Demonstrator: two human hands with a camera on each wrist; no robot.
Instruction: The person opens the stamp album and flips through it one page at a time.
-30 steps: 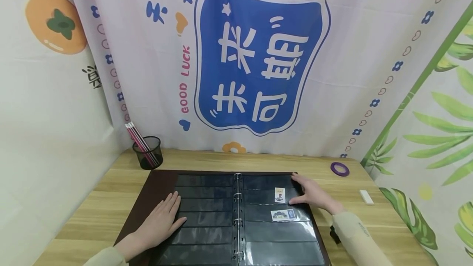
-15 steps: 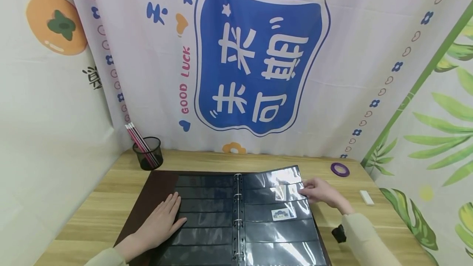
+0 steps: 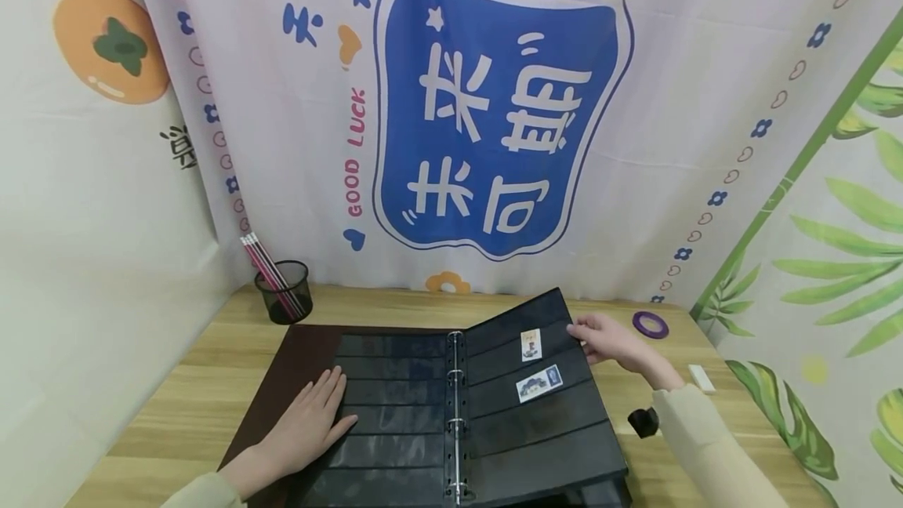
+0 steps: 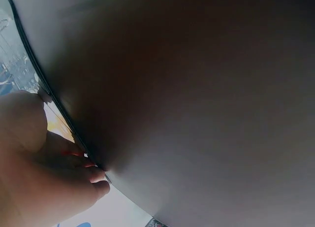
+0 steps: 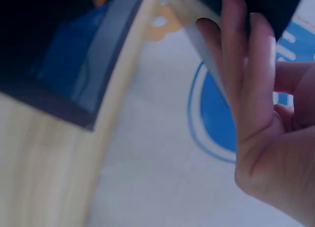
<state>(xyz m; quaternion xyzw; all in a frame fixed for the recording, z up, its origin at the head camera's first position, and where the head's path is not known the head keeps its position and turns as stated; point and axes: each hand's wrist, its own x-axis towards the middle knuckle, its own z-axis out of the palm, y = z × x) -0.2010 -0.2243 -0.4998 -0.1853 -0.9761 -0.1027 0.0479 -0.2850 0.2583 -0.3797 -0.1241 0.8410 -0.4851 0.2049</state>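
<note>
A ring-bound stamp album point(image 3: 282, 394) lies spread on the wooden table, its black pages divided into clear strip pockets. Two small stamps, an upright one point(image 3: 531, 344) and a wider one point(image 3: 539, 383), sit in the right-hand page point(image 3: 543, 433). My right hand point(image 3: 610, 342) pinches that page by its outer edge and holds it up at a slant. In the right wrist view, the right hand's fingers point(image 5: 261, 64) lie along the dark page. My left hand point(image 3: 303, 426) rests flat with fingers straight on the left side of the album; its wrist view shows mostly dark brown cover point(image 4: 197, 113).
A black mesh cup point(image 3: 284, 292) with several pencils stands at the back left. Right of the album are a purple tape roll point(image 3: 650, 325), a white eraser-like block point(image 3: 701, 378) and a small black object point(image 3: 643, 422) by the right sleeve. A printed cloth hangs behind.
My right hand has taken hold of the right-hand page's edge and raised it, tilting the stamps with it. The left hand stays in place.
</note>
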